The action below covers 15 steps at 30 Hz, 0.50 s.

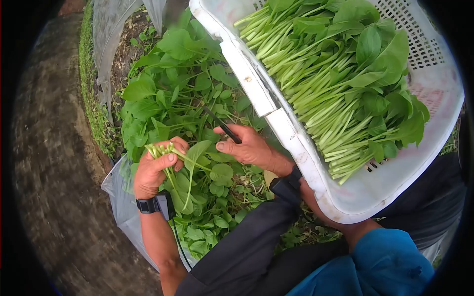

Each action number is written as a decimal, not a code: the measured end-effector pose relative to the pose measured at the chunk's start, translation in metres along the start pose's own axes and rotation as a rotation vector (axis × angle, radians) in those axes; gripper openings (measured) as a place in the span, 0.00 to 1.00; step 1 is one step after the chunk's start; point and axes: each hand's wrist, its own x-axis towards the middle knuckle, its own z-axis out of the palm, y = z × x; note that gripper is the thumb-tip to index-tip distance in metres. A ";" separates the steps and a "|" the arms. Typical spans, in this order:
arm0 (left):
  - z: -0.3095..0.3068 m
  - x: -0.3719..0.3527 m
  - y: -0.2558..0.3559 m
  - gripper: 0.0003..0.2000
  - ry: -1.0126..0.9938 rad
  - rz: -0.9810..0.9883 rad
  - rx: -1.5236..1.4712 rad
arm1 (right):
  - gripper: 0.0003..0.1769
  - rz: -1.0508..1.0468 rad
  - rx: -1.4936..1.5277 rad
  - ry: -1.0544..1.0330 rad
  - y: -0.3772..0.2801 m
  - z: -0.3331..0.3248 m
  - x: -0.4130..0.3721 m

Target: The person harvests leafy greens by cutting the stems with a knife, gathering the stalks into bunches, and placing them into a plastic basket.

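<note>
My left hand (160, 165) is closed round a small bunch of leafy greens (190, 182), the pale cut stem ends showing above the thumb and the leaves hanging below and to the right. Just to its right, my right hand (247, 147) grips a thin dark tool (231, 132), perhaps a knife, between thumb and fingers; its narrow end points up and left over the growing plants. The two hands are apart. Growing leafy plants (148, 101) lie behind and beneath both hands.
A white plastic basket (301, 148) fills the upper right, holding many greens (335, 93) laid side by side. Clear plastic sheeting (123, 197) edges the bed. Bare brown ground (54, 148) lies at the left. My dark-trousered leg (242, 246) is below my right hand.
</note>
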 end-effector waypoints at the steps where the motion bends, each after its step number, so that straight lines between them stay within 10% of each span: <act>1: 0.000 0.004 -0.003 0.16 -0.004 0.009 0.000 | 0.30 0.253 0.253 -0.161 -0.011 0.005 0.002; 7: 0.010 0.013 -0.006 0.16 -0.079 -0.034 0.112 | 0.18 0.256 0.262 -0.250 0.001 0.015 0.021; 9: 0.012 0.012 -0.005 0.16 -0.069 -0.022 0.161 | 0.15 0.137 -0.241 0.122 0.012 0.002 0.023; 13: 0.009 0.009 -0.009 0.15 -0.033 0.043 0.161 | 0.15 0.235 0.120 0.343 0.075 -0.060 0.040; 15: 0.005 0.004 -0.010 0.15 -0.033 0.022 0.136 | 0.17 -0.367 -0.746 0.205 0.093 -0.062 0.027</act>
